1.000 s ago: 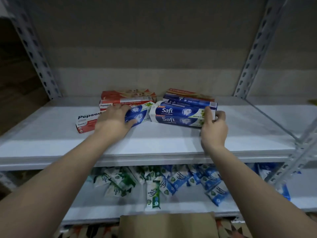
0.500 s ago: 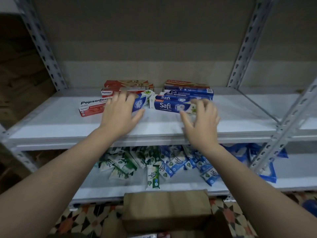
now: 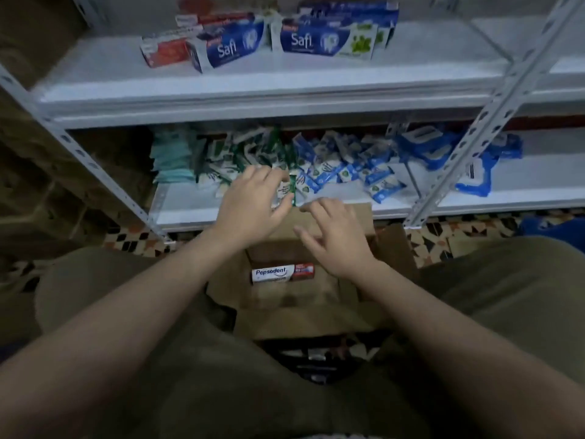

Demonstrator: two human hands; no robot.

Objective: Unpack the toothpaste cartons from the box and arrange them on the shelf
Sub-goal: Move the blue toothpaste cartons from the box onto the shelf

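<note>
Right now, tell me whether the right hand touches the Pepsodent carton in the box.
Apart. The head view shows the right hand above the Pepsodent carton, nothing gripped.

empty hands (image 3: 253, 205) over box (image 3: 304, 299), pepsodent carton (image 3: 282, 273) inside

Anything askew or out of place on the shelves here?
Yes. On the upper shelf the left Safi carton sits angled, unlike the squared right stack. Sachets on the lower shelf lie in a loose jumble.
</note>
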